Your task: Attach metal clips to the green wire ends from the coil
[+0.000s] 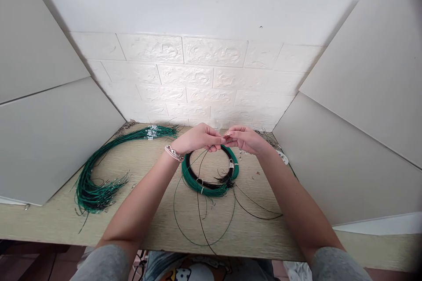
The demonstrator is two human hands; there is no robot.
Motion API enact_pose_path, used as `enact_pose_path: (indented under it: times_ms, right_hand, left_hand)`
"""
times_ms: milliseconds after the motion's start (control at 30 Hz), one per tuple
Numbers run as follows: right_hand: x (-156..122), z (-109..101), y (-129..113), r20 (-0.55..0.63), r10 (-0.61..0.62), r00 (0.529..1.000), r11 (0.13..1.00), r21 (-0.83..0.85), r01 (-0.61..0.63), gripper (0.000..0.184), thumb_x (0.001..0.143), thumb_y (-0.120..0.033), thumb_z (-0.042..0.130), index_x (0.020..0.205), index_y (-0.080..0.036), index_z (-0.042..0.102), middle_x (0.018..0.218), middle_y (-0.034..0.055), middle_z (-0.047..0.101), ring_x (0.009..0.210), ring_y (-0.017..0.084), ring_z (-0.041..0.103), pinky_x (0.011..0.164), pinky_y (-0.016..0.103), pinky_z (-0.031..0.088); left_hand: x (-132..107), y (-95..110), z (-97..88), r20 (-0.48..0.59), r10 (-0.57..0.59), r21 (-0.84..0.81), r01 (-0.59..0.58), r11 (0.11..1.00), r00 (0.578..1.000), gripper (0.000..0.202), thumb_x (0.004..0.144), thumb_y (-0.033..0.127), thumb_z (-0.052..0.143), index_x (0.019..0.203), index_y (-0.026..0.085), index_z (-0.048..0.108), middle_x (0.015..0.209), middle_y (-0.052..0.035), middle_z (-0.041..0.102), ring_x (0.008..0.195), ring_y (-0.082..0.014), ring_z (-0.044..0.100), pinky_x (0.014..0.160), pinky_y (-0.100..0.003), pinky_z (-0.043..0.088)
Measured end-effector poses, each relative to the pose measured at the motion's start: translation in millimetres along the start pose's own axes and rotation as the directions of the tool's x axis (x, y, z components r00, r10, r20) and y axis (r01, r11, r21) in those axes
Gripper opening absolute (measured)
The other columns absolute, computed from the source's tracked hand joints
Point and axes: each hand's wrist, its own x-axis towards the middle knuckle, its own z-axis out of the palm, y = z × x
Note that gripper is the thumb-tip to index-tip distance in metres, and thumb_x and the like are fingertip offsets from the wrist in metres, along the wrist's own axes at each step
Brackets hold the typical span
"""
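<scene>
My left hand is closed in a pinch, and a thin black cord and a thin green cord run down from it. The fingertips of my right hand meet those of the left, also pinched; what lies between them is too small to make out. Just below both hands lies a coiled bundle of green cords with a coil of black cords inside it, tied with white bands. Both single cords loop over the front of the table, the black one reaching down past its edge.
On the left of the wooden table curves a long bundle of green cords with white tags. Small loose bits and a white oval object lie to the right. Grey panels flank both sides, a white brick-patterned wall behind.
</scene>
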Motion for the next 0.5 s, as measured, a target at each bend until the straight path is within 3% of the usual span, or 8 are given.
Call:
enact_pose_path:
  times_ms: [300,500]
  right_hand:
    - [-3.4,-4.4,2.2,0.046,0.015,0.999,0.999,-0.033,-0.013,0.017,0.071,-0.031,0.067,0.077,-0.015,0.066,0.08,0.0049,0.068,0.077,0.013,0.064,0.071,0.023,0.052]
    - [-4.4,-7.1,0.4,0.048,0.018,0.999,0.999,-0.051,-0.015,0.018,0.071,-0.031,0.067,0.079,-0.015,0.065,0.081,0.0056,0.068,0.074,0.013,0.065,0.071,0.025,0.052]
  left_hand:
    - [0.3,1.2,2.4,-0.013,-0.085,0.028,0.085,0.996,0.996,0.018,0.071,0.029,0.061,0.065,0.012,0.064,0.063,-0.0027,0.061,0.056,-0.0072,0.053,0.053,-0.018,0.042]
    - [-2.4,1.7,0.0,-0.006,-0.073,0.044,0.074,0.996,0.997,0.019,0.071,0.031,0.061,0.066,0.013,0.064,0.063,-0.0026,0.061,0.057,-0.0081,0.053,0.053,-0.019,0.042]
